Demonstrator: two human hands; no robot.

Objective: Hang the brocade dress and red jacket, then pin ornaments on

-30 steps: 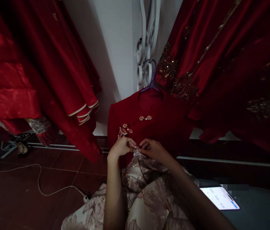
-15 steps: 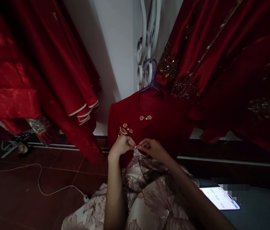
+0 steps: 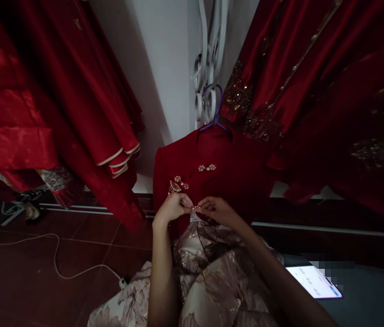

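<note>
A dark red jacket hangs on a blue hanger from white ironwork against the wall. It has pearl knot fastenings: one near the collar, one lower left. My left hand and my right hand meet at the jacket's lower front, fingers pinched on a third pearl fastening between them. A pale floral brocade skirt spreads beneath my forearms.
Red satin garments hang at left and gold-embroidered red garments at right. A white cable runs across the dark red tiled floor. A lit phone lies on a grey surface at lower right.
My fingers have shifted slightly on the pearl fastening; both hands stay at the same spot. The view has barely moved.
</note>
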